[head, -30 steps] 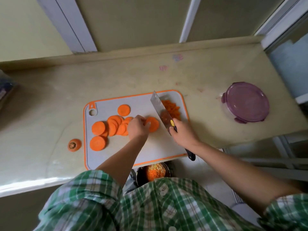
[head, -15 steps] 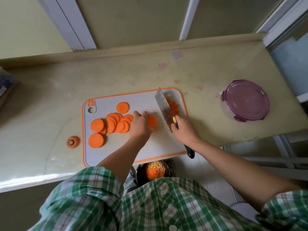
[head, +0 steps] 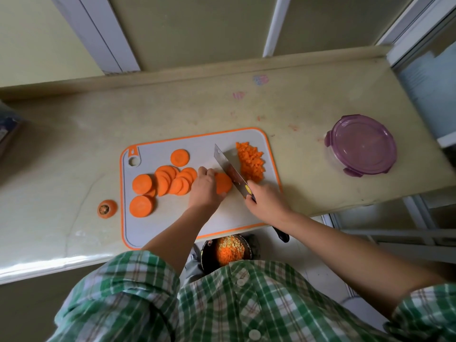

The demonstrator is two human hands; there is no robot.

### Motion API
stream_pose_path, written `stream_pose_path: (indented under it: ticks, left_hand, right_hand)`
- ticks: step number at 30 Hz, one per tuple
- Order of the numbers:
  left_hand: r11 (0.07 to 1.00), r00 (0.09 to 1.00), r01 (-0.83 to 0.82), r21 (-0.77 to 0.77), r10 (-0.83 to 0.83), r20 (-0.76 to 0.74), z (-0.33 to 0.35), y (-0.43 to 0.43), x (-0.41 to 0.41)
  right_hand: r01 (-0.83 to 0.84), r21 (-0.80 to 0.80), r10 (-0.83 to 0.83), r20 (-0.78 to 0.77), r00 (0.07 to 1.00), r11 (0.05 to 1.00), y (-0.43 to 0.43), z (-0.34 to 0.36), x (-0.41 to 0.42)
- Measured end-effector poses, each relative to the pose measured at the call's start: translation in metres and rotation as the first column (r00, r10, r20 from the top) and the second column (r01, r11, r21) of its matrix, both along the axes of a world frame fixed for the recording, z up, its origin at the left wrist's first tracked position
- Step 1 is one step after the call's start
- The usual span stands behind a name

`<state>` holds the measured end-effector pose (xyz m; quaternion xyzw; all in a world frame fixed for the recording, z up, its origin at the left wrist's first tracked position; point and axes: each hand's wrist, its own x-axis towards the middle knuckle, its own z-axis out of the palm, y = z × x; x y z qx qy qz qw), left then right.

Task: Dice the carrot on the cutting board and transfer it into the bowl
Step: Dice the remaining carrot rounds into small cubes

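- A carrot slice [head: 223, 183] lies on the cutting board [head: 158, 225], held by the left hand [head: 206, 188] with curled fingers.
- The right hand [head: 265, 202] grips the knife [head: 230, 172], its blade against the slice.
- Diced carrot [head: 250, 160] is piled right of the blade.
- The bowl [head: 229, 250] sits below the board's near edge.

Grey, orange-rimmed cutting board [head: 172, 218] on a beige counter [head: 308, 169]. Left hand [head: 204, 191] holds a carrot slice [head: 223, 182]. Right hand [head: 266, 203] grips the knife [head: 229, 169], its blade just right of that slice. Diced carrot [head: 250, 161] lies far right and round slices [head: 170, 180] left. A bowl [head: 228, 250] of dice sits below the near edge.
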<state>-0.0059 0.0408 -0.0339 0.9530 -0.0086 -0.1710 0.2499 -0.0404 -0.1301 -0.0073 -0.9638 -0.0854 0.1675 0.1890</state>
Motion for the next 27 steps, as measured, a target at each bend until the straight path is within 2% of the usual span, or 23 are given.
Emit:
stream_pose_path:
  ticks: [5, 7, 10, 13, 16, 20, 27]
  left_hand:
    - [0.995, 0.997, -0.073, -0.074, 0.07, -0.043, 0.003, 0.0, -0.004]
    - [0.972, 0.98, -0.19, -0.136, 0.18, -0.079, 0.002, 0.0, -0.002]
    - [0.884, 0.911, -0.411, -0.223, 0.393, -0.123, -0.002, 0.002, -0.003]
    - [0.817, 0.847, -0.53, -0.229, 0.498, -0.186, -0.006, 0.003, -0.006]
    - [0.776, 0.81, -0.584, -0.237, 0.537, -0.237, -0.008, 0.002, -0.004]
    - [0.732, 0.764, -0.64, -0.233, 0.576, -0.291, -0.012, 0.001, 0.003]
    - [0.76, 0.772, -0.623, -0.186, 0.558, -0.304, -0.007, 0.0, 0.007]
  right_hand:
    - [-0.013, -0.043, 0.012, -0.019, 1.0, 0.999, 0.002, 0.002, 0.0]
    - [-0.008, -0.066, 0.005, -0.037, 0.999, 0.998, 0.003, 0.005, 0.001]
    - [0.02, -0.111, -0.029, -0.081, 0.996, 0.994, 0.007, 0.006, 0.002]
    - [0.059, -0.096, -0.069, -0.108, 0.992, 0.994, 0.013, 0.006, 0.001]
    - [0.084, -0.07, -0.091, -0.109, 0.99, 0.994, 0.013, 0.006, 0.001]
    - [0.077, -0.051, -0.078, -0.021, 0.997, 0.996, 0.008, 0.015, 0.009]
    - [0.038, -0.042, -0.039, -0.043, 0.998, 0.998, 0.011, 0.028, 0.012]
